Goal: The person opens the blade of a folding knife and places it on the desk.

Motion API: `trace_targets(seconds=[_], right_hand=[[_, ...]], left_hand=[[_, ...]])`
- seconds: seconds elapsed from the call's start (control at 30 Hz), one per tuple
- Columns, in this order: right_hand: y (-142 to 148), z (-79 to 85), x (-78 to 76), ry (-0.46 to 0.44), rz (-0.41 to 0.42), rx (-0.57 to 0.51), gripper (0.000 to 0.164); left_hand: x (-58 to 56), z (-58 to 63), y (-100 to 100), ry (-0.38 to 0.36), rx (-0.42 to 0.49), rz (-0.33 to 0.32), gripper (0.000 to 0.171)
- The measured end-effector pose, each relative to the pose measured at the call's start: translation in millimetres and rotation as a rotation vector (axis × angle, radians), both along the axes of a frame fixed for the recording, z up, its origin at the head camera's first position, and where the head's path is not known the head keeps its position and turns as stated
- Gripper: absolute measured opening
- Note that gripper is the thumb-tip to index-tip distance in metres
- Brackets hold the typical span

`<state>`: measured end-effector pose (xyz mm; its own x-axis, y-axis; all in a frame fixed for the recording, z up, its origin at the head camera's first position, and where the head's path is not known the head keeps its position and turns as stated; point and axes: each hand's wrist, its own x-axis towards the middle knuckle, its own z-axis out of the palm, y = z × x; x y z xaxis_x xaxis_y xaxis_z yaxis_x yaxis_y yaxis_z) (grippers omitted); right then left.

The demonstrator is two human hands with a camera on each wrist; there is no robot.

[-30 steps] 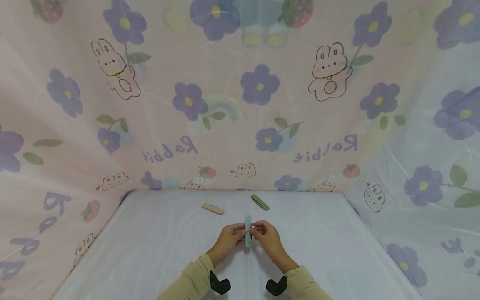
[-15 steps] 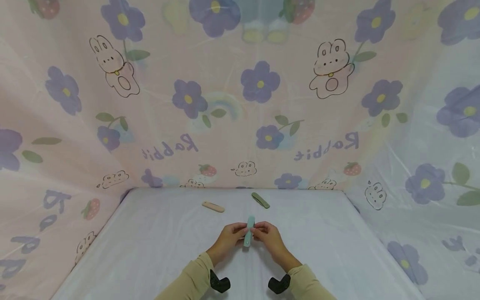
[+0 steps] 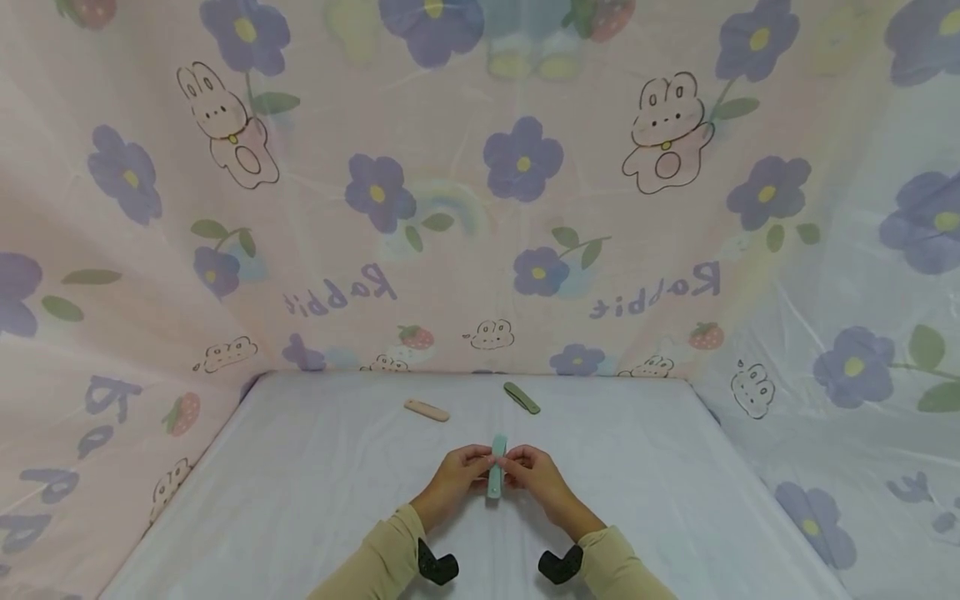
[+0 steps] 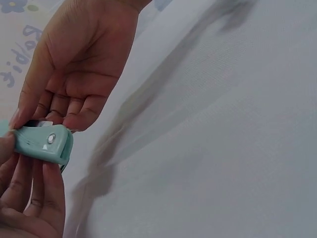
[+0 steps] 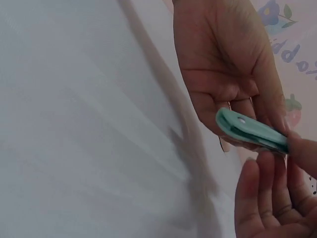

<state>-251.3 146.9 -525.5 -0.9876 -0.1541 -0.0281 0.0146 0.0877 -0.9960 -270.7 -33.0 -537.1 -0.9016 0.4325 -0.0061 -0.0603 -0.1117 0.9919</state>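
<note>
A mint-green folding knife (image 3: 497, 468) is held upright between both hands just above the table; a rivet and a slot mark its end, and no blade is clearly seen. My left hand (image 3: 456, 483) pinches it from the left with thumb and fingers. From the other side my right hand (image 3: 538, 477) pinches it too. The left wrist view has the riveted end of the folding knife (image 4: 47, 143) beyond the left hand (image 4: 84, 59). The right hand (image 5: 223, 59) in the right wrist view partly lies behind the slotted handle (image 5: 247, 128).
Farther back on the white table (image 3: 315, 492) lie a pale beige folded handle (image 3: 427, 410) at left and an olive-green one (image 3: 521, 398) at right. Printed curtain (image 3: 450, 250) walls rise behind and beside the table. Black camera mounts (image 3: 437, 563) sit at the wrists.
The folding knife has turned slightly in my fingers, first leaning its far end right, then coming back nearer upright. Both hands stay in nearly the same place.
</note>
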Motion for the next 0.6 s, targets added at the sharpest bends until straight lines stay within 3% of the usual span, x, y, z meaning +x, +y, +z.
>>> trace_targets(seconds=[0.6], right_hand=[[1.4,-2.4,-1.1,0.000,0.020,0.024,0.029]], left_hand=[[0.4,2.9,-2.9,0.016,-0.032,-0.052,0.035]])
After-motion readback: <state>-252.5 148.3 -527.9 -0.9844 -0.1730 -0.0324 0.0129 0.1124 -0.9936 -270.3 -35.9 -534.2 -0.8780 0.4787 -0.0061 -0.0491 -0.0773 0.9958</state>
